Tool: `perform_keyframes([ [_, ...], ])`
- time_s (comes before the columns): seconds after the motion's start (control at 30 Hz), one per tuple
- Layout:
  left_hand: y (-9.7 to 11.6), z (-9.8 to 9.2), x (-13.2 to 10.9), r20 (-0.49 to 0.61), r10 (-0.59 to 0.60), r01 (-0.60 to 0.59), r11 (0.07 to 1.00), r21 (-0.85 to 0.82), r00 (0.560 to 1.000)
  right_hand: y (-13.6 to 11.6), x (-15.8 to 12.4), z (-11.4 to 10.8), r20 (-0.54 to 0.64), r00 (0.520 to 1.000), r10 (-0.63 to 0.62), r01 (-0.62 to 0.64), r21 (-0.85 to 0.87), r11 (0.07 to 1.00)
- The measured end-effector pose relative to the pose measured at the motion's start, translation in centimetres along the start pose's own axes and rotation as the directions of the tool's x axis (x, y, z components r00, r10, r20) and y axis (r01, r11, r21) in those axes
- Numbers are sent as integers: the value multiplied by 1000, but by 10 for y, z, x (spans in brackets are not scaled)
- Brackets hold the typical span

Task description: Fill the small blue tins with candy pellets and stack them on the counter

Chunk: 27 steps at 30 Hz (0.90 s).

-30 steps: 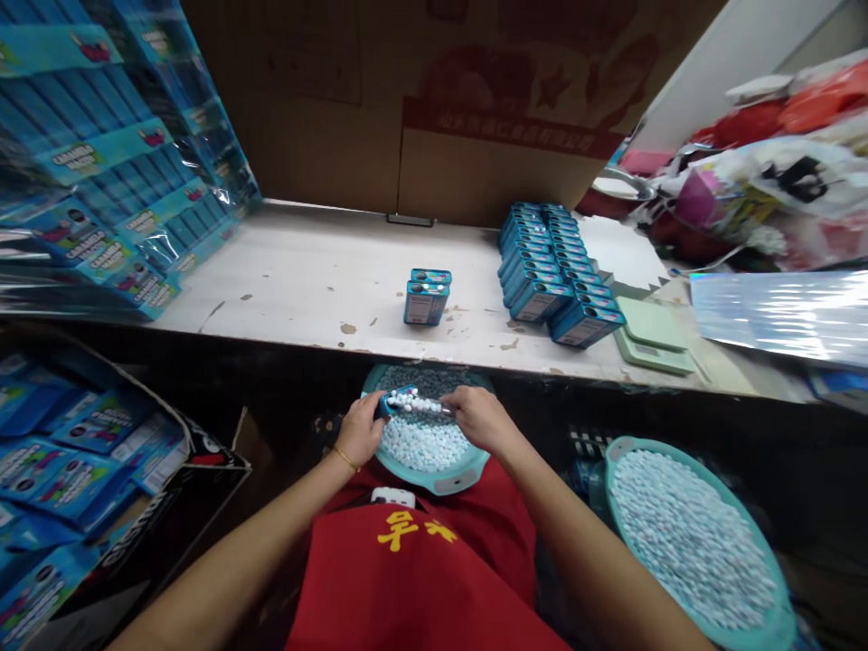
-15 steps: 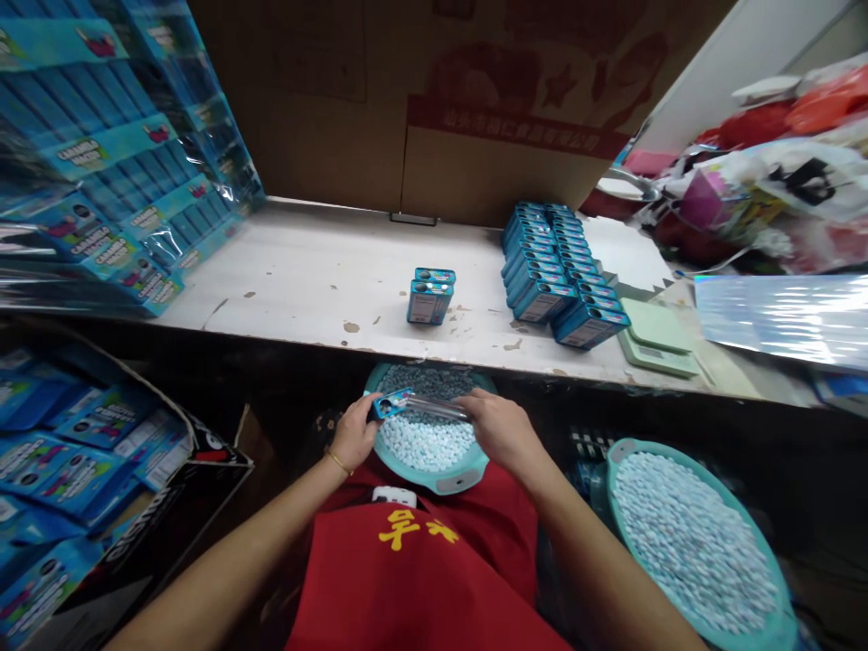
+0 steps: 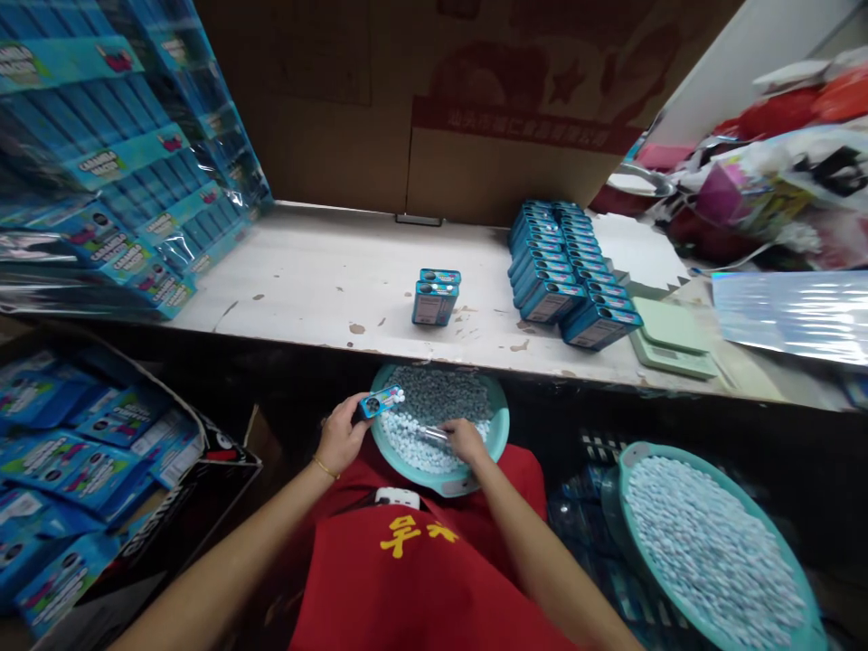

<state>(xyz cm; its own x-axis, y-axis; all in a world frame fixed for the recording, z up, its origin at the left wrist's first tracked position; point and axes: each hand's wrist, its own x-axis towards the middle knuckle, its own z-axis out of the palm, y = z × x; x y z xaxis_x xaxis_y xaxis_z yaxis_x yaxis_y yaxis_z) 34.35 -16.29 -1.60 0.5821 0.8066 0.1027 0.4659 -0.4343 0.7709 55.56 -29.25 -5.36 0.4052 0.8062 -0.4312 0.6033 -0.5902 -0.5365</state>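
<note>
My left hand (image 3: 341, 432) grips a small blue tin (image 3: 381, 400) at the left rim of a teal basin (image 3: 498, 425) on my lap. Pale blue candies (image 3: 448, 398) fill that basin, and a few sit at the tin's mouth. My right hand (image 3: 463, 440) is closed around a clear scoop (image 3: 432, 433) and dips it into the candies near the basin's front. Two filled blue tins (image 3: 435, 297) stand together on the white shelf (image 3: 318, 280) just above the basin.
Rows of blue tins (image 3: 573, 271) lie at the shelf's right, beside a green scale (image 3: 673, 336). Wrapped blue packs (image 3: 115, 172) are stacked at left, more packs in a carton (image 3: 81, 461) below. A second teal basin (image 3: 712, 542) of candies sits at right. Cardboard wall (image 3: 407, 108) behind.
My right hand has drawn the scoop away from the tin and lowered it into the candies. The left hand has moved the tin slightly left, and the view has shifted.
</note>
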Motion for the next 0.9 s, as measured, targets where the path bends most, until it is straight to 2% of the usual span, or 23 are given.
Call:
perform_keyframes([
  [0.13,1,1,4,-16,-1,2,1000,26,1000,7,-22,-43,62,995,-77,67,153,986],
  [0.23,8,8,6,1,37,-37,999,37,999,-12,-44,-79,28,981,-193,183,202,962],
  [0.33,17,16,4,46,70,-73,996,59,996,-49,-62,-103,-42,954,-298,296,-46,954],
  [0.47,23,22,1,57,104,-109,991,82,993,-105,-79,-111,-7,968,-251,217,-480,850],
  [0.57,20,20,-1,36,101,-103,992,71,994,-129,-87,-111,31,968,-249,216,-607,765],
  [0.67,14,14,-1,36,43,-42,999,-18,998,-124,-93,-118,0,965,-260,209,-598,774],
  [0.77,8,10,0,83,-46,60,983,-176,996,-96,-95,-129,-113,957,-268,171,-525,833],
  [0.9,14,22,7,180,-59,119,932,-343,982,-62,-96,-136,-204,951,-234,123,-444,887],
])
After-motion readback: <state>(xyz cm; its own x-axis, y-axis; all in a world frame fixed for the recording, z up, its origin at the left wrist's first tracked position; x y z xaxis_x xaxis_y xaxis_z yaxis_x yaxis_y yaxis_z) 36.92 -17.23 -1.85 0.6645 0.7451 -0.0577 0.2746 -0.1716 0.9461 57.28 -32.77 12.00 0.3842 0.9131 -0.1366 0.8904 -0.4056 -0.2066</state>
